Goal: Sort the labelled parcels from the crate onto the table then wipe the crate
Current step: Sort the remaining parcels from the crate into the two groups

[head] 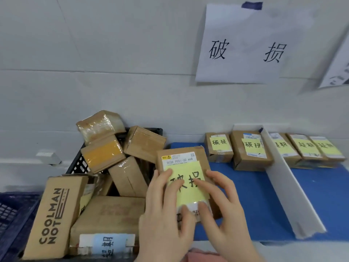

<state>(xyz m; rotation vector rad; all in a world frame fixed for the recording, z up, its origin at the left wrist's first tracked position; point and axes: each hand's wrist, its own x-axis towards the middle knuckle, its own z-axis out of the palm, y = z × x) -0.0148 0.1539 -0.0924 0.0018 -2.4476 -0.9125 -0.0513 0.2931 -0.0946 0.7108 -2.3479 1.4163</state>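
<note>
I hold a brown cardboard parcel (181,157) with a white shipping label and a yellow handwritten note between both hands, above the crate's right edge and the table's left end. My left hand (164,214) grips its left side, thumb on the note. My right hand (224,208) grips its right side, fingers lying across the note. The black plastic crate (75,167) at left holds several brown parcels, among them a tall box printed COOLMAN NOTE (52,214). Two noted parcels (219,146) (249,150) stand at the back of the blue table (255,195).
A white divider strip (289,182) runs across the table; right of it stand three more noted parcels (309,148). A paper sign (239,48) hangs on the white wall above the left section. A dark blue crate (11,214) sits at the far left.
</note>
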